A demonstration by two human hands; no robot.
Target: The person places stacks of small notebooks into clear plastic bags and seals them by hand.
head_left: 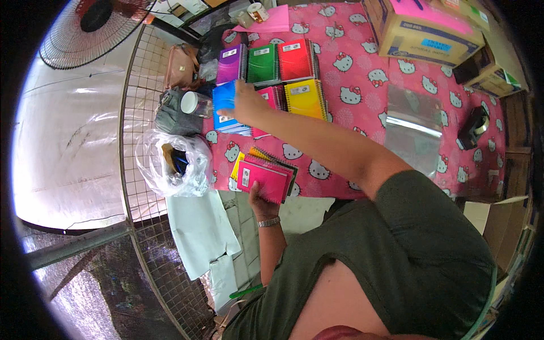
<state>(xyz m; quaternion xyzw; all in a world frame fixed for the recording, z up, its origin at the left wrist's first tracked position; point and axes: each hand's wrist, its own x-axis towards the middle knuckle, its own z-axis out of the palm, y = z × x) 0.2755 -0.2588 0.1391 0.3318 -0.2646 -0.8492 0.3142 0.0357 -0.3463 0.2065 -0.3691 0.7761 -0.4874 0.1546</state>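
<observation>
1. The right hand (247, 103) reaches far across the surface (362, 122), which is covered in a pink cloth with a white cat pattern. Its grip is clamped on a blue spiral notebook (224, 96), thumb on the cover's right side.
2. That blue notebook sits just above a small stack of blue notebooks (232, 123) at the surface's left edge.
3. The left hand (259, 199) sits at the near edge, its grip closed under a fanned bundle of notebooks (265, 174); a pink one lies on top, with yellow and orange edges showing behind.
4. Beyond the right hand stand a purple notebook (232, 63), a green notebook (262, 63) and a red notebook (296, 59) in a row; a yellow notebook (306, 97) lies below the red one.
5. A clear plastic sleeve (413, 127) lies right of the forearm, a black tape dispenser (474, 128) further right.
6. A cardboard box (422, 34) stands at the far right corner.
7. A crumpled plastic bag (173, 164) hangs by the wire mesh (139, 170) left of the surface.
</observation>
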